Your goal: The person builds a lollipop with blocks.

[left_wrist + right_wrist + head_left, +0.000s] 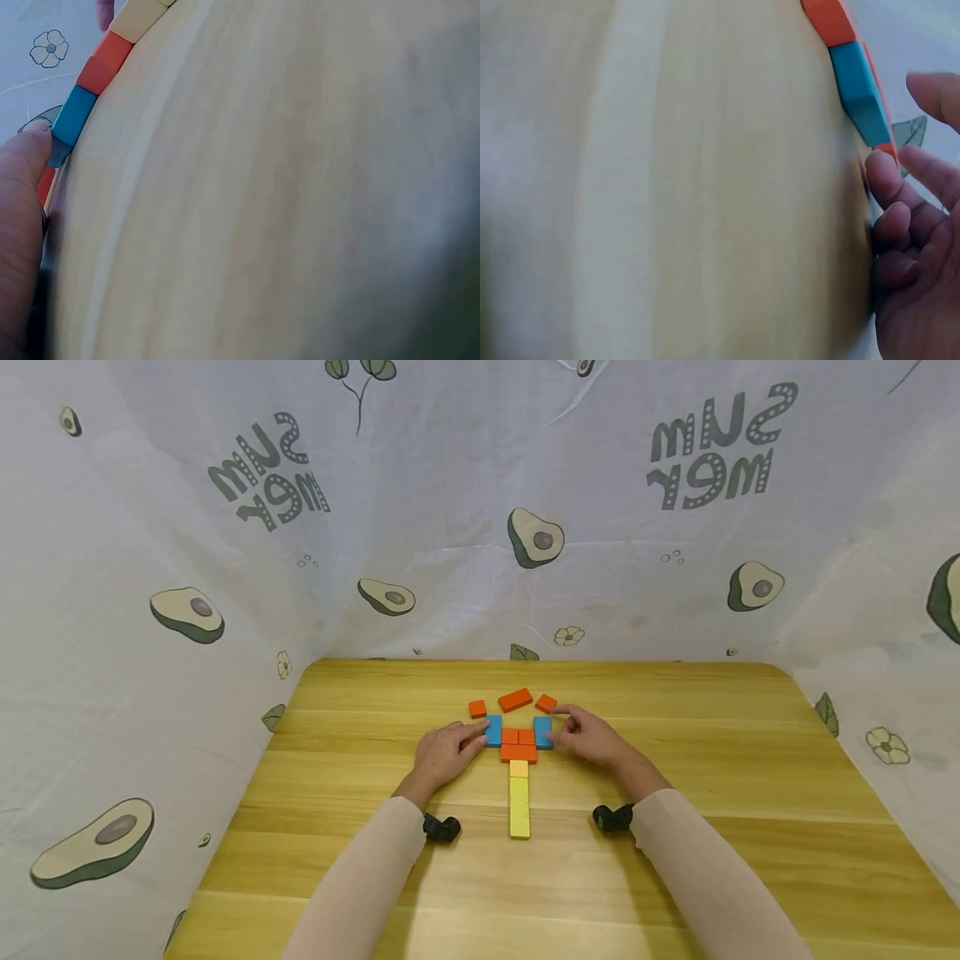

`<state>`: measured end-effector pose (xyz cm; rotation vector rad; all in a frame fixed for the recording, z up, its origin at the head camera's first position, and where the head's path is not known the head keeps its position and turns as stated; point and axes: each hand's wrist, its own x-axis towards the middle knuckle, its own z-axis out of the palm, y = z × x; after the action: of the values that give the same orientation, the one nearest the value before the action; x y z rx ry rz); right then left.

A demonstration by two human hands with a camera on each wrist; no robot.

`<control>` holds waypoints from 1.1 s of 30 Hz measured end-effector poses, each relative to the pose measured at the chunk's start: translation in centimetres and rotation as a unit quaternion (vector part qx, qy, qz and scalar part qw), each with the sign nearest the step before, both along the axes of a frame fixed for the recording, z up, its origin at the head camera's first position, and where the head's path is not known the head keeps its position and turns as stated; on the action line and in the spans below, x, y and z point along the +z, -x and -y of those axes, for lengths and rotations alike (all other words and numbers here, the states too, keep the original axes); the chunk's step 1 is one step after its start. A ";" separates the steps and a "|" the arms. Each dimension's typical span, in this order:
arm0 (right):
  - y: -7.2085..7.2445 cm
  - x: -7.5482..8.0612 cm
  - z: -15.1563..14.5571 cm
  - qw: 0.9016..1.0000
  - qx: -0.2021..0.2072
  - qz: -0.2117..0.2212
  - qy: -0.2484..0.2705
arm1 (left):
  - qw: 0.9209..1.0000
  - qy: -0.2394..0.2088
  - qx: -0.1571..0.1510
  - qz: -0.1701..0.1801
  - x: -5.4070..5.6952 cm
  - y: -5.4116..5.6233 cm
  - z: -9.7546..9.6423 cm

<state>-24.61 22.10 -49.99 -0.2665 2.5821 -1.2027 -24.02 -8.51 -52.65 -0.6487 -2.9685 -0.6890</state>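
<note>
My left hand [444,753] is at the left side of a blue block [493,732], with index finger and thumb extended to its edge. In the left wrist view the thumb [26,154] meets the end of this block. On the other side, my right hand [592,739] is beside a second blue block [543,733], its thumb and index finger apart. The right wrist view has its fingers [885,176] near the block's end, with nothing held. Between the blue blocks lie two small orange blocks [518,737] and a longer orange block [519,753].
Below the orange blocks, a small yellow block [519,768] and a long yellow block [520,808] form a column. Above lie a small orange block on the left [477,709], a tilted orange block [515,699] and another small one [546,703], on the wooden table [360,710].
</note>
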 end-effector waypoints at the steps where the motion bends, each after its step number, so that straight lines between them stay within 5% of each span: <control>1: 0.0 0.0 0.0 1.000 -0.003 -0.001 0.003 | 1.000 0.001 0.000 0.000 -0.1 0.0 0.0; 13: 2.7 0.6 -1.2 0.998 -0.028 -0.017 -0.054 | 1.000 0.002 0.001 0.008 0.1 0.3 0.3; 25: 5.7 2.2 -0.5 0.988 0.088 -0.004 -0.131 | 1.000 0.000 -0.003 -0.010 -0.1 0.4 0.2; 33: 5.9 2.0 -0.1 0.986 0.084 0.004 -0.147 | 1.000 0.003 -0.003 -0.003 0.0 0.3 0.3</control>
<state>-30.48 22.16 -47.96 -0.4030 2.6248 -0.7510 -24.37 -8.82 -52.66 -0.6587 -2.9654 -0.6780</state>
